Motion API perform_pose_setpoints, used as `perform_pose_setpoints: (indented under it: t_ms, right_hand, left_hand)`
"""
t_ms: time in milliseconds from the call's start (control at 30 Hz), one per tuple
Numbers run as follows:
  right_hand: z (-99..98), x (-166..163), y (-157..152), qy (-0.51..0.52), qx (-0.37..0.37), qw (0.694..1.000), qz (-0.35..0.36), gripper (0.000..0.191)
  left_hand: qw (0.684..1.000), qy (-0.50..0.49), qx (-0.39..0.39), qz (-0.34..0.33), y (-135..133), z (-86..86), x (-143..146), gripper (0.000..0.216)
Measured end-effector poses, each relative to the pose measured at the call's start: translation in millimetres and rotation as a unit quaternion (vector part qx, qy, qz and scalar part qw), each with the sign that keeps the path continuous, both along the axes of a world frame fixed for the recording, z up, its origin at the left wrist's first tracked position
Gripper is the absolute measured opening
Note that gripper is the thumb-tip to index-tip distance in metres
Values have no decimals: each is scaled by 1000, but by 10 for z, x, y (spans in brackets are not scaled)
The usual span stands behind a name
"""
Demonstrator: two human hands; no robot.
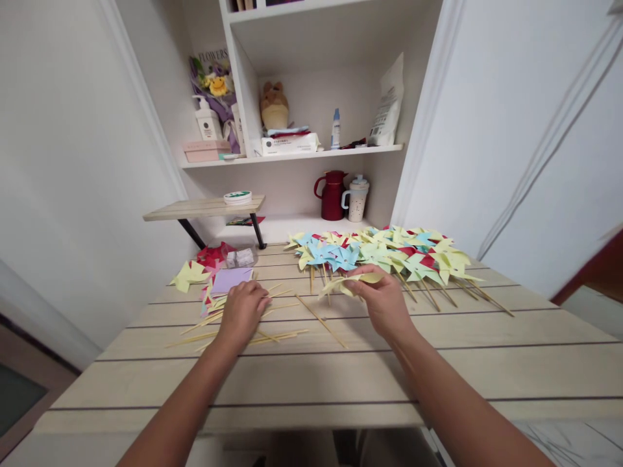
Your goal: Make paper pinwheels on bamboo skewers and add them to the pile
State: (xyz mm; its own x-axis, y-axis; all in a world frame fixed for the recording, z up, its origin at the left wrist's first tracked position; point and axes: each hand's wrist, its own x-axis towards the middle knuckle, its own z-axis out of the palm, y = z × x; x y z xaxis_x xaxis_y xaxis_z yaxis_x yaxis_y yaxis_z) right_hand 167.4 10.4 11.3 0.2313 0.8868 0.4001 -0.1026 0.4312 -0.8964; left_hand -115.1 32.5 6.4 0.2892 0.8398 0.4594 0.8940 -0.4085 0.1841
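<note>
My right hand [382, 301] pinches a pale yellow paper pinwheel [335, 285] between thumb and fingers, a little above the table. Bent fingers close my left hand [243, 310], which rests on the left among thin wooden sticks [285, 335]; what it grips, if anything, is hidden. One separate stick [321, 320] lies slanted between my hands. Just beyond my left hand is a stack of purple paper squares [232, 280]. Many finished pinwheels [379, 250] in yellow, blue, green and red lie piled at the back right, their sticks pointing towards me.
A loose yellow pinwheel shape [189, 275], red paper pieces [210, 254] and a clear plastic box [241, 257] lie at the back left. Behind the table [311, 383] stand a small raised shelf [204, 208], a red jug [333, 196] and a lidded cup [357, 200].
</note>
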Motion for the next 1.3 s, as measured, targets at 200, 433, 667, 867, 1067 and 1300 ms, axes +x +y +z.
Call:
perform_pose_setpoints:
  t_ms: [200,433,667,867,1067,1300]
  right_hand:
    - [-38,-21,8,12,-2,1000,18,19]
    - [-26,-35,0,39,-2,998,43,20]
    - [-52,-43,15,67,-16,997,45,22]
    - [-29,-104,40,187,-20,979,82,24]
    - [-29,-192,120,383,-64,916,103,26]
    - [-184,-229,231,465,-132,866,126,27]
  left_hand:
    - [982,157,-22,-105,92,-40,186,16]
    - [972,207,-14,-114,202,-47,301,26]
    - [962,237,11,-133,165,-29,302,25]
    - [967,201,72,-141,94,-107,337,24]
    - [979,58,140,-132,10,-47,771,14]
    - [985,19,118,-127,-82,-130,1282,12]
